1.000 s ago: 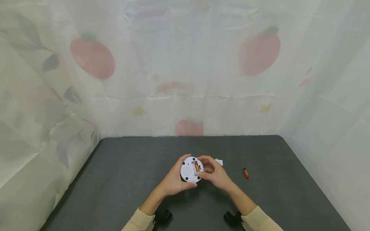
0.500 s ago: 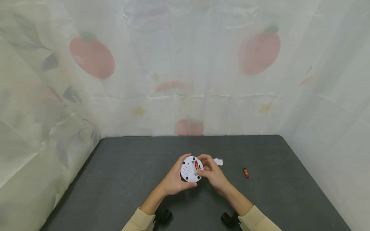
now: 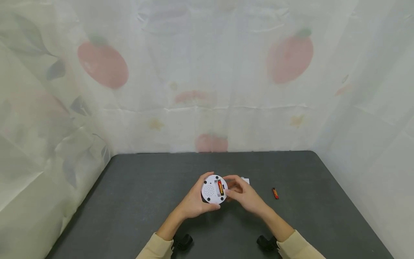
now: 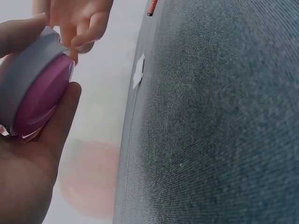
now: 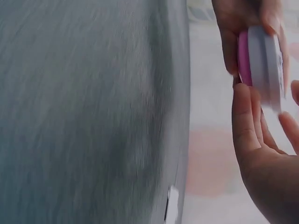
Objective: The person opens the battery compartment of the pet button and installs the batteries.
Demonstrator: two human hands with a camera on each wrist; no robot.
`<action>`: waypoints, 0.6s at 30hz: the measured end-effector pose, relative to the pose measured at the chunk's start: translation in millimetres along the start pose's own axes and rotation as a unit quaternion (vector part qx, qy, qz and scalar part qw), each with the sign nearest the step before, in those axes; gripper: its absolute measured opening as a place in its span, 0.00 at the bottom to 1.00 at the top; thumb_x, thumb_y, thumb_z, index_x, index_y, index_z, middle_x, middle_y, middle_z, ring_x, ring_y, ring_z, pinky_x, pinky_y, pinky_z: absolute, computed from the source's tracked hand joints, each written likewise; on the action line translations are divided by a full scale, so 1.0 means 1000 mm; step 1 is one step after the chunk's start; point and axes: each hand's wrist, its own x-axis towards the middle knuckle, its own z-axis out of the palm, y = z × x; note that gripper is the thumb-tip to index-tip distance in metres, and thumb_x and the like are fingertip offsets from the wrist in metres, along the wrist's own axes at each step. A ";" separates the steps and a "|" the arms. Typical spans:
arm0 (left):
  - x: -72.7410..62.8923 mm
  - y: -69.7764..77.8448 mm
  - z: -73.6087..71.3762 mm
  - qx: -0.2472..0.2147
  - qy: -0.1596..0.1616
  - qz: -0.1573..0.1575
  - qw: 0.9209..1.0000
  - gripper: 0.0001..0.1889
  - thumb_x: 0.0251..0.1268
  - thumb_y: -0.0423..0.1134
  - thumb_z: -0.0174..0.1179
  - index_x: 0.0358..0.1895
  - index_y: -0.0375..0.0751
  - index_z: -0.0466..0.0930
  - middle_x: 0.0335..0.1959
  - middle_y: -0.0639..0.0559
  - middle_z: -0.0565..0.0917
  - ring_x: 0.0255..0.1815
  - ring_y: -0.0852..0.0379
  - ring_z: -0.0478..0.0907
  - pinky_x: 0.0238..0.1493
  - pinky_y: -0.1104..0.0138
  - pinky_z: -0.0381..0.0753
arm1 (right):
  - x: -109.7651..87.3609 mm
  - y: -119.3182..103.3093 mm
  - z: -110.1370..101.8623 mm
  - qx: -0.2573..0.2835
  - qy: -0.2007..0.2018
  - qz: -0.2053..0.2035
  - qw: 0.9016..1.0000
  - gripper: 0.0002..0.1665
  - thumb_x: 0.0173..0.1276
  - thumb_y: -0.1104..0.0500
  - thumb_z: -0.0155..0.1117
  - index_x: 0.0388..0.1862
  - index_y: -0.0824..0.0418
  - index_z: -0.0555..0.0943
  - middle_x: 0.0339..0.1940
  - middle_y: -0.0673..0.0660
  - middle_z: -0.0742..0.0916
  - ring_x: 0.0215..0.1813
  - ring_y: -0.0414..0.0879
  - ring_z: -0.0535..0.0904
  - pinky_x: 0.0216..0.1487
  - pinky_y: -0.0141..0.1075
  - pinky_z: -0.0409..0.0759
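Note:
My left hand (image 3: 195, 204) grips a round white device (image 3: 209, 191) by its rim, with the underside turned up. That underside has speaker holes, small black feet and an uncovered battery compartment. A red and black battery (image 3: 220, 187) lies in the compartment. The other face is a pink dome (image 4: 44, 95), seen in the left wrist view. My right hand (image 3: 246, 198) is at the device's right edge, its thumb tip beside the compartment. In the right wrist view its fingers (image 5: 244, 116) are loosely bent by the rim; firm contact cannot be told.
A second red and black battery (image 3: 275, 193) lies on the dark table (image 3: 142, 187) to the right. Behind my right hand is a small white cover (image 3: 247, 180), partly hidden. A printed curtain (image 3: 207, 72) borders the table's back and sides.
My right thumb pressed on the battery in the compartment, then came off it toward the right, leaving more of the battery showing. My left hand and the device stay nearly still.

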 end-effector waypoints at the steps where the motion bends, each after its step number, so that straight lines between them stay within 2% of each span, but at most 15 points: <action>1: 0.000 0.000 0.000 0.001 0.002 0.000 1.000 0.55 0.51 0.43 0.81 0.79 0.62 0.51 0.62 0.51 0.72 0.53 0.52 0.74 0.53 0.58 0.74 | -0.002 0.000 -0.004 -0.009 -0.003 0.002 1.000 0.27 0.78 0.59 0.61 0.71 0.64 0.70 0.54 0.65 0.81 0.47 0.55 0.84 0.50 0.46 0.83; 4: 0.000 -0.001 0.000 0.008 0.009 -0.005 1.000 0.56 0.49 0.43 0.81 0.78 0.65 0.52 0.61 0.53 0.73 0.54 0.53 0.74 0.54 0.57 0.73 | -0.009 0.002 -0.015 -0.041 0.000 0.011 0.999 0.25 0.76 0.59 0.63 0.67 0.67 0.74 0.53 0.65 0.83 0.48 0.55 0.84 0.50 0.44 0.83; 9: 0.001 -0.002 0.001 0.016 0.016 -0.014 1.000 0.55 0.47 0.43 0.82 0.77 0.67 0.54 0.60 0.56 0.74 0.54 0.54 0.75 0.55 0.58 0.73 | -0.020 0.008 -0.035 -0.129 0.020 0.008 0.991 0.21 0.74 0.56 0.66 0.60 0.66 0.81 0.48 0.59 0.87 0.47 0.47 0.83 0.49 0.36 0.81; 11: 0.001 -0.002 0.001 0.013 0.016 -0.015 1.000 0.55 0.47 0.43 0.82 0.77 0.67 0.55 0.60 0.56 0.74 0.54 0.54 0.75 0.55 0.58 0.73 | -0.024 0.010 -0.043 -0.161 0.027 0.004 0.987 0.19 0.74 0.55 0.67 0.58 0.65 0.82 0.47 0.57 0.87 0.47 0.45 0.83 0.50 0.37 0.80; 18: 0.000 0.000 -0.001 0.017 0.012 -0.023 1.000 0.55 0.47 0.44 0.82 0.77 0.70 0.54 0.61 0.57 0.73 0.54 0.54 0.75 0.54 0.59 0.74 | -0.037 0.013 -0.067 -0.224 0.038 0.005 0.974 0.19 0.74 0.53 0.67 0.57 0.63 0.83 0.47 0.54 0.87 0.47 0.43 0.82 0.50 0.38 0.80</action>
